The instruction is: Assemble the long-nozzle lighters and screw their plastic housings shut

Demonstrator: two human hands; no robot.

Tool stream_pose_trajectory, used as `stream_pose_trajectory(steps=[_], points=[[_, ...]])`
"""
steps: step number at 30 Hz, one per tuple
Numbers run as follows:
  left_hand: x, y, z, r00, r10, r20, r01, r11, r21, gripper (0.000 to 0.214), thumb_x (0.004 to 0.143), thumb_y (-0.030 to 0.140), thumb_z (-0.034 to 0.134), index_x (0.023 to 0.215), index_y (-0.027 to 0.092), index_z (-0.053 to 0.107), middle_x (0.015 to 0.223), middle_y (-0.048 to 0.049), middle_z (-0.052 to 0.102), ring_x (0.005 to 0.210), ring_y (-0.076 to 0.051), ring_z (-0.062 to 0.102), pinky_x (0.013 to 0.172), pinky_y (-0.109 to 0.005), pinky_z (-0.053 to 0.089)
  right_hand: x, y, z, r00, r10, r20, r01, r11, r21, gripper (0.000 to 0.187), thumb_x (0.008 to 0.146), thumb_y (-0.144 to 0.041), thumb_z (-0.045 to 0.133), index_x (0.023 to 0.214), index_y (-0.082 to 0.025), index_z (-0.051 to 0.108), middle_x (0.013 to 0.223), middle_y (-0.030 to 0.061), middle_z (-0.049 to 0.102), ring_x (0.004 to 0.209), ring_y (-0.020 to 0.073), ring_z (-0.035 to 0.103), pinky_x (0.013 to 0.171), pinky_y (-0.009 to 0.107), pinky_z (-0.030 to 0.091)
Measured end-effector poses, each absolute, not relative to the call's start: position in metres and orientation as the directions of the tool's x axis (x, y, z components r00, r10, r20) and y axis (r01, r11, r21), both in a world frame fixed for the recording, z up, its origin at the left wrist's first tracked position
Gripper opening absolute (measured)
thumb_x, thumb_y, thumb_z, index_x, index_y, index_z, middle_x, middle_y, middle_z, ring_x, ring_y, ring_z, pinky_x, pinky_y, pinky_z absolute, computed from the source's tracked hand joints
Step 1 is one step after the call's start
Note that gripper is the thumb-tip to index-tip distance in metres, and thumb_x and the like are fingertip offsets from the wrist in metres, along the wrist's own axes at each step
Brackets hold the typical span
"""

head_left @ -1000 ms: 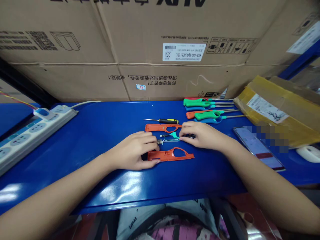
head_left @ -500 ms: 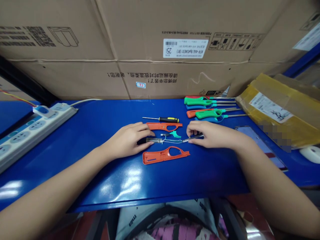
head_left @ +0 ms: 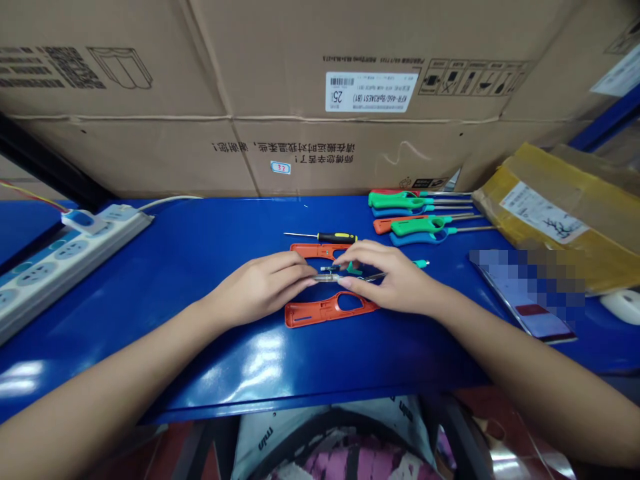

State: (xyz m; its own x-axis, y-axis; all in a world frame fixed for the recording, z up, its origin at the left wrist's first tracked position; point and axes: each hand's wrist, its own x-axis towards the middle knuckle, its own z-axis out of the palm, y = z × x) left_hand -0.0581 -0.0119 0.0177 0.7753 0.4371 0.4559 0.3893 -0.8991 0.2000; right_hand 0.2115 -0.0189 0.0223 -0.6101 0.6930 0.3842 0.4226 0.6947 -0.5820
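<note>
My left hand (head_left: 260,288) and my right hand (head_left: 387,277) meet at the middle of the blue table (head_left: 200,267), both pinching the lighter's inner assembly (head_left: 330,276), a small metal piece with thin wires and a green trigger part. A thin metal tube with a green tip (head_left: 420,264) sticks out to the right of my right hand. One orange shell half (head_left: 325,310) lies just in front of my fingers, the other orange shell half (head_left: 315,251) lies just behind them. A black and yellow screwdriver (head_left: 325,237) lies further back.
Several finished long-nosed lighters (head_left: 415,213), green, blue and orange, lie at the back right. A phone (head_left: 525,297) and a yellow padded parcel (head_left: 555,207) are at the right. A white power strip (head_left: 60,257) lies at the left. Big cardboard boxes (head_left: 300,100) wall off the back.
My right hand slid left from the tube's end to meet my left hand over the inner assembly. My left fingers closed on the metal piece. The near orange shell stayed put.
</note>
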Motion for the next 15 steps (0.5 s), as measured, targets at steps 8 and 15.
stream_pose_trajectory(steps=[8,15], points=[[-0.059,-0.022,0.028,0.832,0.453,0.32,0.402,-0.89,0.215,0.048,0.09,0.051,0.068,0.122,0.015,0.064,0.109,-0.0105,0.073,0.095,-0.023,0.072,0.08,-0.032,0.058,0.205,-0.028,0.022,-0.644,0.711,0.283,0.384,0.621,-0.683,0.012,0.092,-0.02,0.065,0.101,-0.018,0.072,0.098,0.0055,0.077,0.091,0.0175,0.07,0.086,0.032,0.054],[-0.058,-0.022,0.03,0.881,0.465,0.083,0.427,-0.859,0.282,0.023,0.085,0.031,0.067,0.104,0.018,0.066,0.094,-0.0028,0.069,0.08,-0.019,0.068,0.069,-0.029,0.05,0.207,-0.032,0.025,-0.722,0.601,0.343,0.307,0.723,-0.618,0.014,0.087,-0.015,0.069,0.1,-0.019,0.072,0.093,0.0028,0.076,0.089,0.0161,0.068,0.087,0.032,0.05]])
